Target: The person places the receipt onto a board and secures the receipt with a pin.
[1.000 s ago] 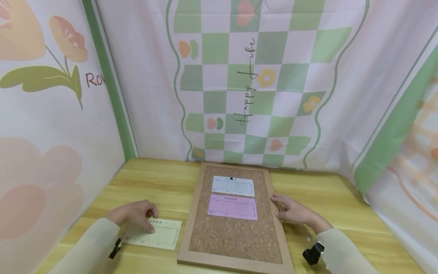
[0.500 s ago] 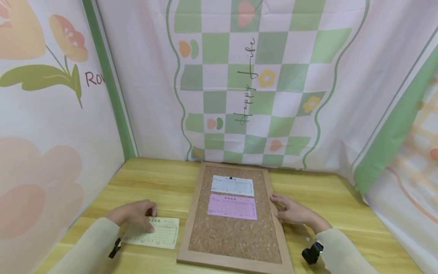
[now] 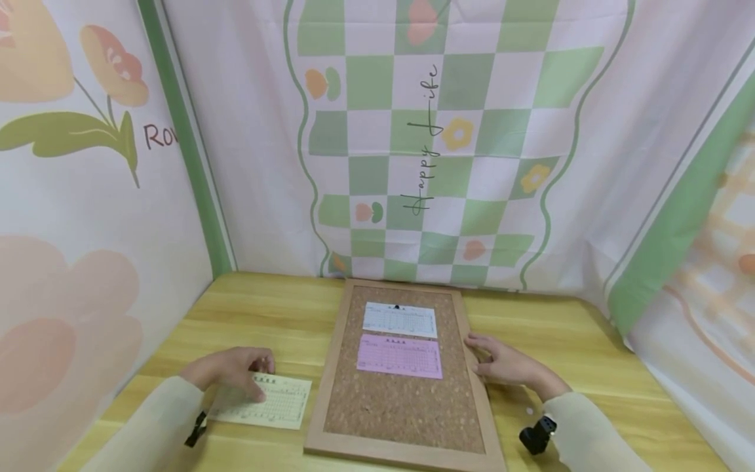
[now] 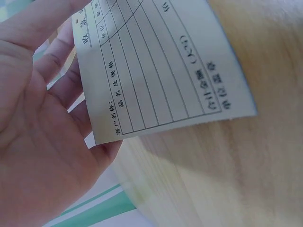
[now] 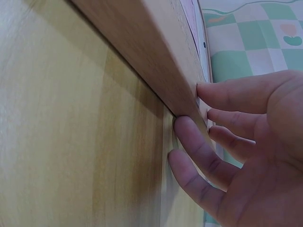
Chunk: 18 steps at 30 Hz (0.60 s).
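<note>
A pale yellow receipt slip (image 3: pixel 277 403), printed with a ruled form, is pinched between the thumb and fingers of my left hand (image 3: pixel 232 370) at the left of the cork board (image 3: pixel 407 410). The left wrist view shows the slip's near end (image 4: pixel 156 90) raised off the table, with several fingers behind it. On the board lie a white-blue slip (image 3: pixel 398 320) with a small black clip or pin (image 3: pixel 397 307) at its top, and a pink slip (image 3: pixel 399 357) below it. My right hand (image 3: pixel 510 364) touches the board's right frame with its fingertips, fingers loosely extended.
The board's wooden frame (image 5: pixel 142 42) lies on the wood-grain table (image 3: pixel 271 301), its far end near the green-checked curtain (image 3: pixel 413 249). A small pale round spot (image 3: pixel 529 411) shows near the right wrist. Curtains close in the left and right sides.
The yellow slip shifts very slightly left and then back right in my left hand. My right hand stays at the board's frame, and the slips on the board keep their places.
</note>
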Available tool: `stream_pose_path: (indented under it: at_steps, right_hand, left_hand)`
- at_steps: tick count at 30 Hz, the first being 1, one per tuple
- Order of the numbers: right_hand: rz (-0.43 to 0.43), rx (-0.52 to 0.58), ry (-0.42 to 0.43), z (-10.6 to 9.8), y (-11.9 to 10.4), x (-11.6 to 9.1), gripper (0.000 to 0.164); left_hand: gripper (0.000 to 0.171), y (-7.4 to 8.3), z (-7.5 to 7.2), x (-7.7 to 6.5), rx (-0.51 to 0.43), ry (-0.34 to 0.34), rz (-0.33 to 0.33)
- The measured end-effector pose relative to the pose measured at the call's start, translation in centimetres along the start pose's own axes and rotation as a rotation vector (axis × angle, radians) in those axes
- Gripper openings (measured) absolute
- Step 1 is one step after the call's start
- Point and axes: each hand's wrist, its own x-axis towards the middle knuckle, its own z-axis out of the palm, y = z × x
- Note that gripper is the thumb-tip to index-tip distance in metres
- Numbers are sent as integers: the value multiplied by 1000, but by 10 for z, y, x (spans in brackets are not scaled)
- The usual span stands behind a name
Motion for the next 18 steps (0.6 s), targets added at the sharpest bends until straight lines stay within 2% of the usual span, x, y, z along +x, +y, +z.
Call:
stream_pose_path:
  at_steps: [13, 18]
  right_hand:
    - [10, 15, 9, 0, -1, -1, 61]
    - [11, 9, 13, 1, -1, -1, 60]
  left_hand:
    - [32, -3, -1, 2, 4, -25, -2]
    - [22, -3, -5, 2, 16, -24, 9]
